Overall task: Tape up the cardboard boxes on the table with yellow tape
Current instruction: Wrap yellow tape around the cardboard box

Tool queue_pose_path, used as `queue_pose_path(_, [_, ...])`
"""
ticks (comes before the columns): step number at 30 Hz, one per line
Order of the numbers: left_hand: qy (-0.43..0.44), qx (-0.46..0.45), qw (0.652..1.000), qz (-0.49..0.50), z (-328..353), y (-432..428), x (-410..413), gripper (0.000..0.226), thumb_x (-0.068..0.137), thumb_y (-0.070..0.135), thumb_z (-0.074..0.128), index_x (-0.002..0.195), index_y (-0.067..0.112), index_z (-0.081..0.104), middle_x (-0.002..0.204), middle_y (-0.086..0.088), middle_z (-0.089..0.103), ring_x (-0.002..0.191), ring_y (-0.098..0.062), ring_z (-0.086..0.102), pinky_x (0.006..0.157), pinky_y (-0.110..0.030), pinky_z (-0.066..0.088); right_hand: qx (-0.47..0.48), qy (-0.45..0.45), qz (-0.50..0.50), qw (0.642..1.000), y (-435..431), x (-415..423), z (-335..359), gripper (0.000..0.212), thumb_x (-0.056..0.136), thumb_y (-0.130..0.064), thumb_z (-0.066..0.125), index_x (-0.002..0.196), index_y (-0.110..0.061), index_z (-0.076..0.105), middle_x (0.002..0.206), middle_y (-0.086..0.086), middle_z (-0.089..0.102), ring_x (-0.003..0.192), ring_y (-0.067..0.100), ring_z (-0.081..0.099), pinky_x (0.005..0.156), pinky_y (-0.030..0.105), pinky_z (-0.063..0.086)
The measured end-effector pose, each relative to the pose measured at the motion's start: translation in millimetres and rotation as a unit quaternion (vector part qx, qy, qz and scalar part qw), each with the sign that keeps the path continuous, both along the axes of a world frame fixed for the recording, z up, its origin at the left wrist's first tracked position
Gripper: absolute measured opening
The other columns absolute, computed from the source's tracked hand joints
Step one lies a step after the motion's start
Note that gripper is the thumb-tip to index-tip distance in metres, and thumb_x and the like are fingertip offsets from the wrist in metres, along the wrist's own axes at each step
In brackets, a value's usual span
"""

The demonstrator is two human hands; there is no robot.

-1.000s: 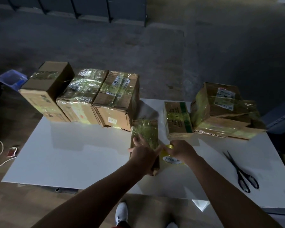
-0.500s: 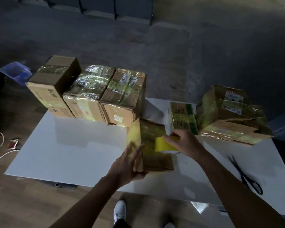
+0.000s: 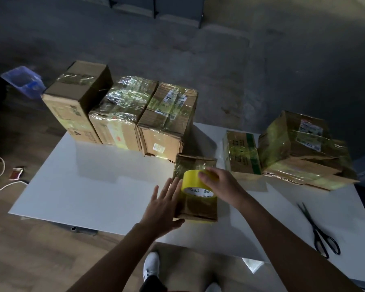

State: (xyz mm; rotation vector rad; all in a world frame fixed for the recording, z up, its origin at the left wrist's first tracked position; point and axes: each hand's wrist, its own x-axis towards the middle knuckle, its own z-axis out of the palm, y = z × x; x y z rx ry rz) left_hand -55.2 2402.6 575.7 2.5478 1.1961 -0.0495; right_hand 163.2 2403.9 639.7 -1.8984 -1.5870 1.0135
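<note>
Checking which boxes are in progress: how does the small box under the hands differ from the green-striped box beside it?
The small box has a yellow tape roll over it, gripped by the right hand, with the left hand touching its left edge; the green-striped box is untouched. The green-striped box bears a green band; the small box shows none. Both are brown cardboard with glossy yellow tape.

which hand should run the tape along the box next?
Right. The right hand grips the tape roll on top of the box; the left hand lies open against the box's left side, probably steadying it.
</note>
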Motion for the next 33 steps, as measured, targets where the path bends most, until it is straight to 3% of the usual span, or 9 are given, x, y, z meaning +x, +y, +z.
queue_pose_path(2, [0.015, 0.01, 1.0, 0.003, 0, -1, 2, 0.113, 0.077, 0.061, 0.066, 0.155, 0.014, 0.0, 0.162, -0.009, 0.005, 0.148, -0.034, 0.009, 0.117, -0.056, 0.015, -0.006, -0.026, 0.019, 0.999, 3, 0, 5, 0.069, 0.081, -0.072, 0.047, 0.126, -0.02, 0.057, 0.103, -0.006, 0.058, 0.09, 0.008, 0.056, 0.063, 0.015, 0.039])
queue_pose_path(4, [0.024, 0.037, 0.999, -0.003, 1, -1, 0, 0.114, 0.066, 0.061, 0.076, 0.152, 0.009, 0.022, 0.157, -0.014, 0.026, 0.14, -0.043, 0.029, 0.109, -0.064, 0.026, 0.023, -0.087, 0.043, 0.995, 4, 2, 11, 0.04, 0.087, -0.064, 0.05, 0.092, -0.026, 0.063, 0.074, -0.01, 0.057, 0.068, 0.004, 0.055, 0.052, 0.015, 0.035])
queue_pose_path(7, [0.054, 0.058, 0.997, 0.003, 1, 0, 0, 0.114, 0.067, 0.066, 0.072, 0.152, 0.01, 0.024, 0.156, -0.014, 0.027, 0.137, -0.047, 0.031, 0.109, -0.066, 0.025, 0.08, -0.192, 0.028, 0.978, -2, 23, 22, 0.045, 0.087, -0.054, 0.056, 0.057, -0.021, 0.045, 0.048, -0.007, 0.038, 0.045, 0.007, 0.04, 0.044, 0.024, 0.029])
queue_pose_path(10, [0.089, 0.047, 0.995, 0.015, 0, 0, 5, 0.108, 0.082, 0.067, 0.054, 0.154, 0.013, -0.006, 0.162, -0.013, -0.002, 0.146, -0.045, 0.005, 0.115, -0.063, 0.006, 0.086, -0.251, 0.023, 0.964, -14, 39, 23, 0.046, 0.086, -0.048, 0.06, 0.056, -0.015, 0.047, 0.048, -0.002, 0.041, 0.048, 0.016, 0.043, 0.047, 0.026, 0.032])
queue_pose_path(14, [0.129, 0.062, 0.99, 0.013, 16, -1, 28, 0.112, 0.079, 0.063, 0.061, 0.152, 0.007, -0.002, 0.159, -0.021, -0.002, 0.145, -0.046, -0.004, 0.11, -0.069, -0.001, 0.072, -0.266, 0.005, 0.961, -15, 35, 19, 0.046, 0.087, -0.048, 0.059, 0.068, -0.006, 0.06, 0.058, 0.009, 0.057, 0.057, 0.024, 0.055, 0.056, 0.032, 0.046])
queue_pose_path(22, [0.017, 0.037, 0.999, -0.017, 1, -6, 64, 0.123, 0.075, 0.066, 0.064, 0.151, 0.012, -0.018, 0.16, -0.011, -0.016, 0.142, -0.028, -0.025, 0.117, -0.049, -0.011, 0.074, -0.223, 0.036, 0.971, -18, 42, 18, 0.046, 0.089, -0.048, 0.057, 0.054, -0.028, 0.035, 0.048, -0.01, 0.036, 0.046, 0.001, 0.038, 0.046, 0.02, 0.025])
queue_pose_path(25, [0.016, 0.035, 0.999, -0.022, -3, -3, 58, 0.123, 0.073, 0.069, 0.062, 0.152, 0.011, -0.012, 0.16, -0.012, -0.012, 0.143, -0.029, -0.022, 0.116, -0.047, -0.015, 0.064, -0.164, 0.031, 0.984, -25, 57, 19, 0.044, 0.089, -0.049, 0.057, 0.056, -0.022, 0.045, 0.049, -0.007, 0.039, 0.043, 0.003, 0.04, 0.046, 0.016, 0.028])
queue_pose_path(28, [0.033, 0.045, 0.998, -0.04, -3, -4, 58, 0.122, 0.071, 0.072, 0.059, 0.153, 0.009, -0.006, 0.16, -0.013, -0.009, 0.146, -0.032, -0.015, 0.117, -0.049, -0.01, 0.083, -0.185, 0.004, 0.979, -34, 62, 14, 0.051, 0.086, -0.049, 0.06, 0.054, -0.013, 0.042, 0.05, 0.0, 0.036, 0.047, 0.012, 0.035, 0.048, 0.027, 0.027])
queue_pose_path(33, [0.036, 0.05, 0.997, -0.052, -4, -3, 54, 0.114, 0.072, 0.072, 0.057, 0.155, 0.014, 0.005, 0.16, -0.015, 0.002, 0.147, -0.035, -0.003, 0.116, -0.05, -0.006, 0.084, -0.227, -0.027, 0.97, -37, 59, -1, 0.055, 0.083, -0.047, 0.064, 0.048, -0.019, 0.033, 0.045, -0.006, 0.03, 0.046, 0.012, 0.033, 0.046, 0.023, 0.025])
